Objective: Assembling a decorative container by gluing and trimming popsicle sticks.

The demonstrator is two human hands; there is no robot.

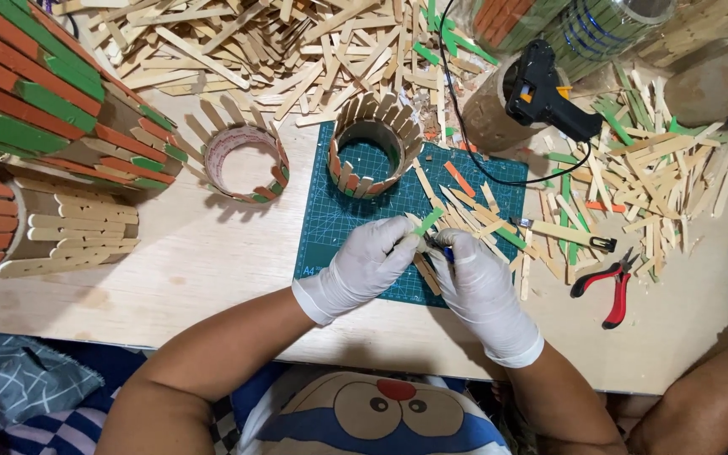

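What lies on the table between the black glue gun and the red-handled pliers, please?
In the head view, between the glue gun and the pliers lies a loose scatter of plain and green craft sticks, along with a small black clip.

Black glue gun [547,91] sat on a cardboard roll [484,114] at worktop [204,261] rear. Red-handled pliers [607,285] lay right of the green cutting mat [330,215]. Two stick-clad rings, one [245,158] off mat, other [375,145] on it. Big pile of plain sticks [271,42] behind.
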